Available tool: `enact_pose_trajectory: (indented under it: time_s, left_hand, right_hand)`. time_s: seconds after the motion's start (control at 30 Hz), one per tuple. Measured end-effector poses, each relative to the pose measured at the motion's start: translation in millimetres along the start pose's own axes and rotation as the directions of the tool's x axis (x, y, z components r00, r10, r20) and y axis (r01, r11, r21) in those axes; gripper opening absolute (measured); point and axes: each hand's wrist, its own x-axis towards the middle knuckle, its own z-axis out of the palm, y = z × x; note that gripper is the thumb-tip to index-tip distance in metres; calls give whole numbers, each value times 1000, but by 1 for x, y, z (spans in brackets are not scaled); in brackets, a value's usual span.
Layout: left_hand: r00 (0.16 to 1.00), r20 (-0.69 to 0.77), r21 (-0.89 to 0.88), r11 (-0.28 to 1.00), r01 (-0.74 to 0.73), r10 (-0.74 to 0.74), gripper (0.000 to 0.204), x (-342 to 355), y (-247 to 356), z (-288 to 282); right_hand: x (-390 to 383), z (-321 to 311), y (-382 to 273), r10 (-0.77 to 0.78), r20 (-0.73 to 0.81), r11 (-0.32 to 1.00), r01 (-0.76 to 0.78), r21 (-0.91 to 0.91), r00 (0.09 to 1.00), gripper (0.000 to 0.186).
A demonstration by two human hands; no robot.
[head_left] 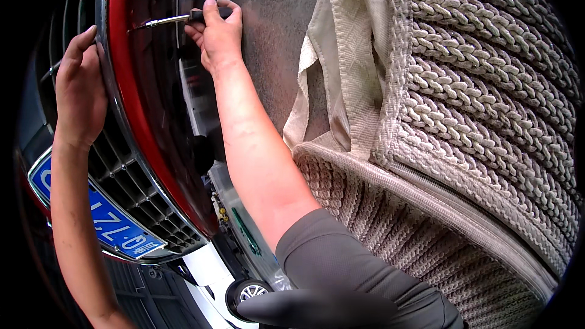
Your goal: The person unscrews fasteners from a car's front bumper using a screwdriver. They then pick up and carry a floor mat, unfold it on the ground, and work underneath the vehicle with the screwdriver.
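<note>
A screwdriver (pixel 167 21) with a silver shaft and black handle is gripped in my right hand (pixel 220 36). My thumb presses along the handle and the fingers curl round it. The thin tip points left, at the inner side of the red panel (pixel 125 30) on a car's front; whether it touches a screw is too small to tell. My left hand (pixel 82 100) lies against the black grille (pixel 116 158), beside its chrome trim (pixel 143 158). One finger there reaches up along the trim; the other fingers are mostly hidden.
A blue licence plate (pixel 116 222) sits on the grille, under my left forearm. Beige braided knit fabric (pixel 487 73) with a zip and loose straps fills the right side. Grey floor (pixel 274 18) shows beyond my right hand. A white car's wheel (pixel 251 292) stands at the bottom.
</note>
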Motion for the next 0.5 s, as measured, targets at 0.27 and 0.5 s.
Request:
enact_pose_trajectory:
  time_s: [0.27, 0.5]
  left_hand:
    - [997, -64, -80, 996, 31, -37, 48, 1, -1, 6]
    - [982, -190, 26, 1000, -2, 7, 50, -5, 3, 30]
  right_hand:
    - [-4, -14, 8, -125, 178, 931, 54, 362, 976, 35]
    - [4, -6, 1, -62, 23, 995, 60, 81, 998, 28]
